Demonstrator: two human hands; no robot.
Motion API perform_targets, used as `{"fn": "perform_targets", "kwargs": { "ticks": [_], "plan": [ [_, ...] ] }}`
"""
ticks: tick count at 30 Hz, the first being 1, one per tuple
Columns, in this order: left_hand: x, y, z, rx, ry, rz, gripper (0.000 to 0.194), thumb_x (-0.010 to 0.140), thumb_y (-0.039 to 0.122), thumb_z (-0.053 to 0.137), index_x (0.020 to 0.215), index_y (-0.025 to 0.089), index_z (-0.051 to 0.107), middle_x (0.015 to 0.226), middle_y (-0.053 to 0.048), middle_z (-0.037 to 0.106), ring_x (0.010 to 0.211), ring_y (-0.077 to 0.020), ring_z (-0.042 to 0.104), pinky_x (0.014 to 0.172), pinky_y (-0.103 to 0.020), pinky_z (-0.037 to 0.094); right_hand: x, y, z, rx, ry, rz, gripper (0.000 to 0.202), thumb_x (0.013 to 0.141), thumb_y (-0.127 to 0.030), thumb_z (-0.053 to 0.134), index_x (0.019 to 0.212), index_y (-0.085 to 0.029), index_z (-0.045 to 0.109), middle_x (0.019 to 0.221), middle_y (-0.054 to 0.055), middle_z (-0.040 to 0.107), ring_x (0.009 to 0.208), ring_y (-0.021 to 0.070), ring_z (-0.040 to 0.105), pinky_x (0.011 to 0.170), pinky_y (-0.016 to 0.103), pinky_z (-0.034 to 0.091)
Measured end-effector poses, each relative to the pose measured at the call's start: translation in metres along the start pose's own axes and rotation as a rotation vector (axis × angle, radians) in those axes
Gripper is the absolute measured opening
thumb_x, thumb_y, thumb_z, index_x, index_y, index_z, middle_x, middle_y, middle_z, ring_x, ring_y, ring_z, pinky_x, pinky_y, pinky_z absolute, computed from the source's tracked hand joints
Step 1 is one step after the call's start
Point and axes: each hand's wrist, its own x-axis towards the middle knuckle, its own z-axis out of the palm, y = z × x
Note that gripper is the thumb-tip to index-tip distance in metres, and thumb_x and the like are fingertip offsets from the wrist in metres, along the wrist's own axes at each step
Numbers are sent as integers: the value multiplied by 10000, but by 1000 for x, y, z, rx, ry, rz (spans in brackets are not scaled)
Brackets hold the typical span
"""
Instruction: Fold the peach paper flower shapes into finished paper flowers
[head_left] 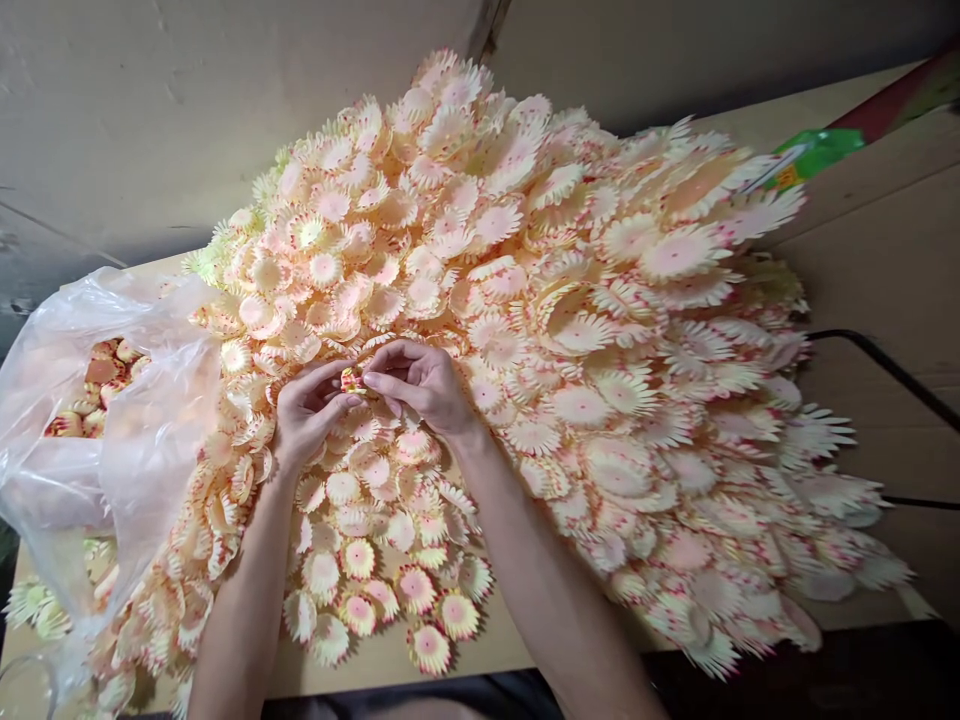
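Observation:
A small curled artificial flower petal piece (351, 380), yellow with red edges, sits between the fingertips of both hands. My left hand (309, 408) pinches it from the left, thumb below. From the other side my right hand (421, 388) closes thumb and fingers on it, covering part of it. Below the hands lie loose round petal pieces (358, 558) with pink centres and fringed yellow edges. A large heap of similar cream and pink petal pieces (495, 225) rises behind the hands and spreads far to the right.
To the left, a clear plastic bag (161, 400) contains tightly curled red-edged pieces (105, 375). A wall (225, 110) stands behind the table (480, 650). At the upper right lies a green and red packet (825, 150). A black cable or bar (892, 365) reaches the heap's right side.

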Motion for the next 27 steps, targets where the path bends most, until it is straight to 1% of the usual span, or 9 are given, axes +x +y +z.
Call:
{"fn": "perform_targets", "kwargs": {
  "ticks": [10, 17, 20, 22, 23, 25, 27],
  "plan": [
    [1, 2, 0, -14, -7, -5, 406, 658, 260, 881, 1044, 183, 781, 936, -75, 752, 755, -142, 691, 655, -207, 557, 0, -1, 2, -14, 10, 7, 248, 690, -338, 845, 788, -181, 679, 677, -19, 670, 411, 54, 474, 376, 203, 379],
    [1, 2, 3, -6, -10, 16, 392, 658, 272, 883, 1021, 169, 778, 913, -71, 746, 743, -143, 690, 658, -217, 561, -1, 1, 1, -26, 3, 22, 258, 684, -359, 843, 803, -191, 686, 724, -1, 689, 467, 77, 520, 394, 209, 417],
    [0, 2, 3, -11, -40, 12, 451, 690, 278, 867, 1112, 182, 740, 964, -79, 742, 779, -143, 695, 685, -218, 557, -1, 2, 0, -22, 5, 17, 252, 681, -345, 843, 792, -190, 680, 717, -4, 688, 452, 71, 509, 390, 207, 412],
    [0, 2, 1, 5, -74, 44, 462, 732, 272, 838, 1171, 210, 709, 1013, -81, 736, 820, -141, 695, 718, -220, 552, -1, 3, 0, -11, 4, 11, 240, 682, -325, 844, 790, -191, 676, 696, -14, 677, 435, 66, 497, 383, 205, 401],
    [0, 2, 1, 36, -93, 78, 426, 750, 265, 824, 1159, 219, 712, 1026, -80, 732, 854, -143, 692, 747, -223, 548, 0, 4, -1, -6, 1, 7, 235, 684, -315, 843, 793, -192, 675, 691, -18, 672, 429, 64, 492, 381, 203, 397],
    [0, 2, -1, 116, -130, 154, 289, 775, 256, 801, 1054, 212, 742, 1012, -75, 724, 909, -151, 676, 792, -228, 531, 0, 6, -2, 0, -4, -3, 229, 689, -306, 841, 802, -193, 677, 701, -22, 671, 423, 59, 485, 378, 200, 387],
    [1, 1, -1, 146, -133, 168, 196, 782, 274, 793, 949, 189, 734, 939, -60, 706, 862, -138, 654, 758, -218, 515, 1, 9, -3, -6, 4, -11, 225, 696, -308, 836, 802, -192, 675, 716, -21, 676, 421, 55, 480, 377, 199, 379]
  ]
}}
